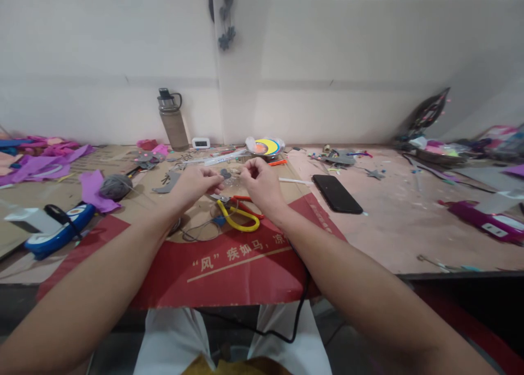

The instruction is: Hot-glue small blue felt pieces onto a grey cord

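Observation:
Above the cardboard, my left hand (197, 183) is closed in a pinch, with its fingertips beside a small dark grey felt piece (225, 173). Whether it grips that piece or something thinner, I cannot tell. My right hand (262, 183) faces it, thumb and forefinger pressed together on something too small to name. Just below both hands lie scissors (241, 223) with yellow and red-orange handles. Grey cord (200, 234) loops loosely to their left. A cut grey felt scrap (167, 183) rests left of my left hand.
A red printed cardboard sheet (229, 277) covers the table's front edge, with a black cable (301, 315) hanging over it. Around sit a black phone (336, 194), grey yarn ball (116, 186), bottle (172, 121), small clock (201, 143), blue glue gun (59, 234) and magenta glue gun (487, 219).

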### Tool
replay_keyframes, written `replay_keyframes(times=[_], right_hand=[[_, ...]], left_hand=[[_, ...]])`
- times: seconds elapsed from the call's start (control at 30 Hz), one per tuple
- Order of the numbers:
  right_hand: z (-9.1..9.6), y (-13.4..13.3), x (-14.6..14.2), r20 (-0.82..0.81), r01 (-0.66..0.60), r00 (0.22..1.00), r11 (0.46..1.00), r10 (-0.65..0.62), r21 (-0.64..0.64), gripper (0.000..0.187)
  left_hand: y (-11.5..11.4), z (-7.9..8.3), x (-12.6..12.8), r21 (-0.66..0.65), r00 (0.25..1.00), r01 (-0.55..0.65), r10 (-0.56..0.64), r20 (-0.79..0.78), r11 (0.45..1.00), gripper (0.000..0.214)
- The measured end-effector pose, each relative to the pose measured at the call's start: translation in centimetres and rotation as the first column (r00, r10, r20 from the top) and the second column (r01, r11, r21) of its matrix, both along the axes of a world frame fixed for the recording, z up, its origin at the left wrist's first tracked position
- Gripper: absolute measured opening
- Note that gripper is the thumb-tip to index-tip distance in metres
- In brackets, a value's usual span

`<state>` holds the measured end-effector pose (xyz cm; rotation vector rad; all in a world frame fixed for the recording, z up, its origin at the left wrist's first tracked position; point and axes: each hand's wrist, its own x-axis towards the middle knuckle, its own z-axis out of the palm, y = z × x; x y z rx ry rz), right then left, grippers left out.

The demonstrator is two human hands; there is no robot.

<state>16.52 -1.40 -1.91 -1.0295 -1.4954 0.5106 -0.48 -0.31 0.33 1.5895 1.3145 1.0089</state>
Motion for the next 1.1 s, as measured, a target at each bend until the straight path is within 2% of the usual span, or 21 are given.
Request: replay_keyframes(times=[0.13, 0.27, 0.33, 0.47, 0.53, 0.67, 0.77, 0.93, 1.1], right_hand=[[-0.3, 0.5, 0.2, -0.037, -0.019, 0.999, 1.000, 0.019, -0.017, 0.006], [-0.9, 1.0, 0.3, 0.058, -0.053, 0.997, 0.998, 0.052, 0.027, 0.014], [-0.9, 0.8, 0.4, 0.111, -0.071, 0.992, 0.997, 0.067, 0.032, 0.014], [-0.4, 0.1, 0.5, 0.332, -0.114, 0.939, 0.993, 0.093, 0.043, 0.011], [-0.3, -0.2, 0.5, 0.364, -0.105, 0.929, 0.992, 0.072, 0.073, 0.011], [-0.2, -0.4, 0.4, 0.358, -0.045, 0.933, 0.978, -0.032, 0.204, 0.010], [-0.1, -0.5, 0.5, 0.434, -0.013, 0.894, 0.963, -0.109, 0.269, 0.012], [0.0, -0.7, 0.4, 0.540, 0.039, 0.821, 0.962, -0.185, 0.270, 0.012], [-0.2, -0.6, 0.2, 0.557, 0.068, 0.805, 0.965, -0.203, 0.253, 0.009]], left_hand=[[0.0, 0.0, 0.1, -0.055, 0.996, 0.008, -0.003, 0.089, 0.998, 0.018], [-0.1, 0.0, 0.0, -0.065, 0.987, 0.043, -0.033, 0.156, 0.997, 0.021], [0.1, 0.0, -0.2, -0.053, 0.982, 0.026, -0.016, 0.186, 0.998, 0.022], [0.4, -0.1, -0.6, -0.003, 0.971, -0.033, 0.033, 0.236, 0.999, 0.021], [0.5, -0.1, -0.7, -0.004, 0.969, -0.035, 0.034, 0.245, 0.999, 0.020], [0.6, -0.3, -0.6, -0.023, 0.976, 0.002, 0.003, 0.218, 1.000, 0.021], [0.5, -0.5, -0.3, -0.013, 0.978, 0.031, -0.028, 0.208, 0.999, 0.021], [-0.1, -0.4, 0.3, 0.021, 0.976, 0.091, -0.093, 0.197, 0.996, 0.019], [-0.9, 0.3, 0.8, 0.103, 0.994, 0.089, -0.094, 0.047, 0.991, 0.015]])
